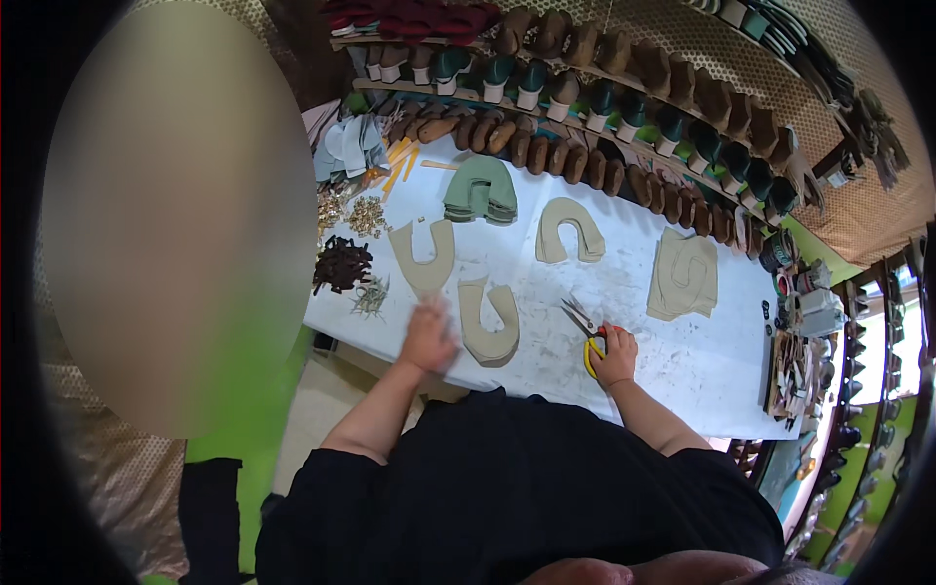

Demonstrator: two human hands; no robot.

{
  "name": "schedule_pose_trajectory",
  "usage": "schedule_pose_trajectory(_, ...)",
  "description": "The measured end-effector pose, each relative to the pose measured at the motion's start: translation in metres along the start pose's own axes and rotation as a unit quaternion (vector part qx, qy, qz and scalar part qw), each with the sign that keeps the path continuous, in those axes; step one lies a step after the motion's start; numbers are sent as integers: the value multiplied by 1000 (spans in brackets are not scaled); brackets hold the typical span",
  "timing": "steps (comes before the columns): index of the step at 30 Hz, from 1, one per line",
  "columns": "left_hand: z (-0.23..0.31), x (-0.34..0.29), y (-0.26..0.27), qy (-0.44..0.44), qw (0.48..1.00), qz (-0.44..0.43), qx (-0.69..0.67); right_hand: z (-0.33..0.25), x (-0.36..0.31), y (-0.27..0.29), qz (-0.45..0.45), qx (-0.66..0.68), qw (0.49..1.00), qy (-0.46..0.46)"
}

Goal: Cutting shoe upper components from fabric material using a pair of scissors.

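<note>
My right hand (616, 359) is closed on the handles of a pair of scissors (591, 355) with yellow and red grips. Their blades stand apart and point away to the left over the white table. Smeared by motion, my left hand (429, 336) is just below a beige U-shaped piece (436, 271); its fingers cannot be made out. Between my hands lie stacked beige U-shaped pieces (490, 343). Farther off are another beige arch-shaped stack (552, 226) and a green arch-shaped stack (478, 185). Beige sheets (682, 278) with a curved piece on top lie to the right.
Shelves of shoe lasts (546, 93) and brown shoe-shaped blocks (565, 158) line the table's (561, 385) far side. At left are dark strips (341, 263), small gold pieces (368, 216) and yellow strips (395, 175). Containers (819, 312) crowd the right edge. A blurred oval covers the far left.
</note>
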State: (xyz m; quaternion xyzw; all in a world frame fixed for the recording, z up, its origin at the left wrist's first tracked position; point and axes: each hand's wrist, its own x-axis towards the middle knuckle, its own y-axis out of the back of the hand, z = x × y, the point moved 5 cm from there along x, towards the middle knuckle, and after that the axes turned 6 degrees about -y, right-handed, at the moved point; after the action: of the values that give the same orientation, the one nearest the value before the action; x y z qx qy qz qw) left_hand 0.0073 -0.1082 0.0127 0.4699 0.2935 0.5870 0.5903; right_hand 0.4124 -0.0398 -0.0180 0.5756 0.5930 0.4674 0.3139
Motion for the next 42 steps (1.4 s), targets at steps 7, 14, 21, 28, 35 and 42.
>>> schedule_pose_trajectory(7,70,-11,-58,-131,988,-75,45,-8,2,-1,-4,1,1000,13)
schedule_pose_trajectory(14,60,58,-5,12,988,-155,1,5,-1,-4,-22,3,1000,-6)
schedule_pose_trajectory(21,50,126,62,-46,991,-105,68,2,-1,6,-21,19,999,43)
schedule_pose_trajectory(28,135,169,142,-183,982,13,41,41,-23,21,-9,58,997,57)
schedule_pose_trajectory(35,114,85,50,-327,940,-46,88,78,-36,47,0,50,998,25)
schedule_pose_trajectory(42,38,0,-32,-42,960,-254,107,111,-62,52,20,43,998,-42)
